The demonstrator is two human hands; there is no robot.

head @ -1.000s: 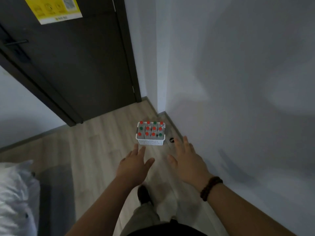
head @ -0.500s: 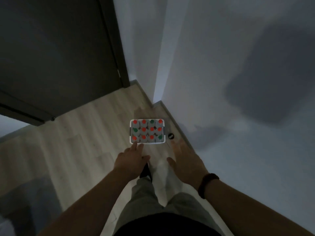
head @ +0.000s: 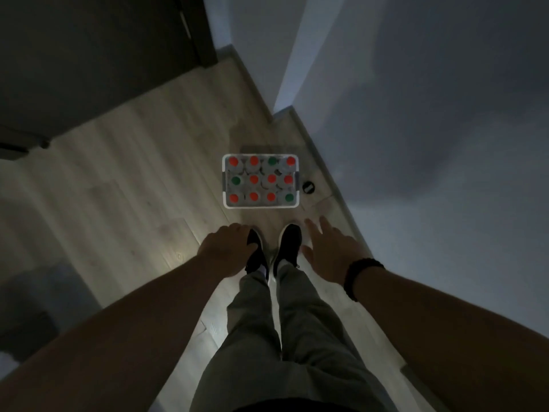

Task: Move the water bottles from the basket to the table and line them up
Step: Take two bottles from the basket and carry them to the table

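Progress: effectively zero. The white plastic slatted basket (head: 223,185) sits on the pale wood-plank floor (head: 133,179), in the corner near the grey wall (head: 416,114). It is packed full of clear water bottles (head: 253,179) in three rows of four. Twelve caps are visible from above, nine red and three green. No gaps in the grid, so by my read nothing has been taken out.

Hands:
- The left hand (head: 228,248) is empty, back of the hand toward the camera. Its fingers point down and away, so I can't read how far they are spread.
- The right hand (head: 329,254) is empty, with fingers straight and splayed, reaching forward. There is a black bead bracelet (head: 361,276) on that wrist.
- Both hover above the black shoes (head: 289,242), short of the basket and touching neither it nor any bottle.

No counter is in view, so I can't judge the drop zone or the line-up spacing.

Other items: a small round black object (head: 308,187) lies on the floor just beside the basket's right edge; too small to identify. There is a dark door (head: 89,55) at upper left. The light is dim.

Remaining, as a judgement: the whole job. Either grab the basket or pick bottles singly, carry them to the counter, stand all twelve upright and line them up. The current step looks like the approach to the first grasp.
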